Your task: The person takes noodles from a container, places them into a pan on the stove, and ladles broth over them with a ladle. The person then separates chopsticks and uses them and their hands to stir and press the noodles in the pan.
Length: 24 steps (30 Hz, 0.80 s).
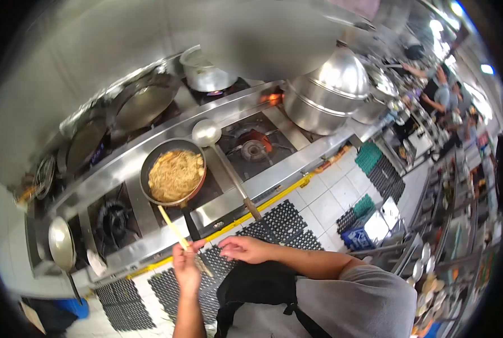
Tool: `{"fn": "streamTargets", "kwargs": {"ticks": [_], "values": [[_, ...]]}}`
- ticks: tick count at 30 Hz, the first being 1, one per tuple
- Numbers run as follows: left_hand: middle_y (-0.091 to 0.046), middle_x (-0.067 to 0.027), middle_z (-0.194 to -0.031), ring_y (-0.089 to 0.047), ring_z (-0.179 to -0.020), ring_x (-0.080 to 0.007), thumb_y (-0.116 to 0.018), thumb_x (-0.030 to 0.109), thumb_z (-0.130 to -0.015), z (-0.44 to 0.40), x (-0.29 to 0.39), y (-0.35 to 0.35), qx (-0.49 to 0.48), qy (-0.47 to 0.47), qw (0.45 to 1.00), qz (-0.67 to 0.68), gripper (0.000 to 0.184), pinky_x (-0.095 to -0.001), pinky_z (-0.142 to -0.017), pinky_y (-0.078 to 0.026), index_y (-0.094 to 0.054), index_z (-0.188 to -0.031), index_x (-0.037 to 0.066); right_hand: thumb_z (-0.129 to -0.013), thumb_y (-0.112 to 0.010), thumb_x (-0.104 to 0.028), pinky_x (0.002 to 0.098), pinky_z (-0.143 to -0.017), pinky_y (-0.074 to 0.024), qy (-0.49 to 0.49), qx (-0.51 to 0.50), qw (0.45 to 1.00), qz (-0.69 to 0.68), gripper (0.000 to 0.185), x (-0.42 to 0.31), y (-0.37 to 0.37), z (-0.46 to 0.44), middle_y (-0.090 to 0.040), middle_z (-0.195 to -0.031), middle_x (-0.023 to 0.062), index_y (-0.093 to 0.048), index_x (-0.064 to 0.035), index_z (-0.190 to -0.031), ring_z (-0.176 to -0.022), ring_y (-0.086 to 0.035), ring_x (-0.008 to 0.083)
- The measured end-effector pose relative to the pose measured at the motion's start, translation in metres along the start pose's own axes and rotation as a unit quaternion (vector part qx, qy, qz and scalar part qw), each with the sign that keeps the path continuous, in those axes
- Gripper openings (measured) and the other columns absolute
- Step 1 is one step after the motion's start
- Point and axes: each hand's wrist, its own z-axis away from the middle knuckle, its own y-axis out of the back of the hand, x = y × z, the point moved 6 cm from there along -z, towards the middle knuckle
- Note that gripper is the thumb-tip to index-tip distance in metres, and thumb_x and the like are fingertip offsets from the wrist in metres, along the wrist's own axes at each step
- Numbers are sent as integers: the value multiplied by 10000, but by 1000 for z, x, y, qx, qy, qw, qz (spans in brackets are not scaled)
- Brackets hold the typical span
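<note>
A dark frying pan (144, 172) full of noodles (176, 176) sits on the stove, its black handle (190, 225) pointing toward me. My left hand (187, 265) is closed around a long, pale wooden utensil (172, 225); whether it is one stick or a pair of chopsticks I cannot tell. The utensil's far end lies near the pan's front rim. To the right of the pan handle, my right hand (245, 249) hovers with loosely bent fingers and holds nothing visible. A large ladle (206, 133) rests across the stove, right of the pan, its wooden grip over the front edge.
Bare burners (254, 149) flank the pan. Behind stand a wok (144, 107) and a pot (206, 73) over flame; a big steamer (327, 93) is at right. A small pan (62, 242) lies far left. Black mats (288, 219) cover the floor; other people (440, 96) work farther off.
</note>
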Motion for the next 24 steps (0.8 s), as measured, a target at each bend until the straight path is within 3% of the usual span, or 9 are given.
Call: {"fn": "streamTargets", "kwargs": {"ticks": [4, 6, 11, 13, 15, 17, 18, 20, 24], "values": [[-591, -208, -1092, -617, -813, -190, -409, 155, -974, -32, -15, -63, -76, 72, 988, 112, 131, -264, -657, -507, -421, -1039, 42, -949, -459, -109, 261, -662, -485, 36, 22, 999, -14, 223, -41, 1, -22, -577, -891, 75, -444, -18, -1152, -736, -583, 118], [-582, -226, -1109, -623, -844, -199, -410, 142, -972, -49, -14, -76, -80, 72, 989, 102, 127, -286, -695, -522, -421, -1045, 39, -948, -464, -115, 249, -548, -453, 73, 62, 995, -20, 109, -50, 17, -31, -520, -763, 34, -464, -31, -1017, -616, -533, 105], [-577, -221, -1137, -615, -883, -206, -424, 136, -964, -89, -2, -84, -71, 81, 992, 66, 152, -317, -764, -517, -463, -1065, 30, -943, -472, -118, 242, -515, -441, 141, 49, 989, -14, 75, -54, 49, -65, -527, -725, 28, -463, -46, -923, -584, -524, 96], [-593, -184, -1128, -623, -852, -184, -437, 155, -964, -101, 8, -70, -53, 48, 997, 16, 151, -295, -748, -516, -481, -1057, 45, -942, -469, -118, 241, -503, -436, 34, 49, 992, -110, 62, -44, 57, -75, -530, -712, 20, -461, -59, -924, -570, -516, 93], [-644, -83, -840, -579, -584, -106, -443, 174, -962, -110, 29, -52, 9, 65, 997, -52, 192, -215, -508, -444, -518, -1089, 52, -917, -480, -98, 253, -460, -416, 22, 64, 994, -91, 50, -47, 76, -78, -526, -685, 17, -431, -85, -924, -526, -488, 88], [-601, -34, -690, -499, -497, -78, -453, 177, -955, -125, 32, -15, 10, 87, 991, -102, 243, -200, -460, -374, -526, -1144, 41, -915, -487, -106, 261, -520, -408, 144, 164, 964, 153, 45, -50, 106, -78, -520, -686, -8, -478, -90, -956, -595, -466, 85], [-585, -26, -666, -476, -495, -76, -455, 177, -951, -129, 32, 2, 23, 89, 987, -135, 251, -201, -467, -364, -540, -1134, 28, -899, -508, -98, 281, -560, -421, 97, 131, 984, 73, 61, -27, 120, -84, -508, -667, 1, -503, -75, -955, -626, -470, 103], [-560, -21, -631, -460, -510, -81, -457, 166, -940, -140, 37, 40, 45, 95, 972, -210, 246, -216, -485, -361, -576, -1091, 12, -872, -560, -135, 304, -580, -443, 42, 169, 958, 226, 155, -48, 152, -70, -560, -670, 54, -584, -60, -1005, -622, -511, 121], [-554, -43, -625, -506, -557, -111, -495, 138, -899, -172, 38, 101, 53, 45, 918, -390, 204, -245, -509, -391, -619, -1033, 48, -810, -544, -83, 448, -637, -481, 62, 230, 859, 452, 171, -74, 205, -68, -630, -774, 186, -639, -62, -951, -734, -618, 364]]}}
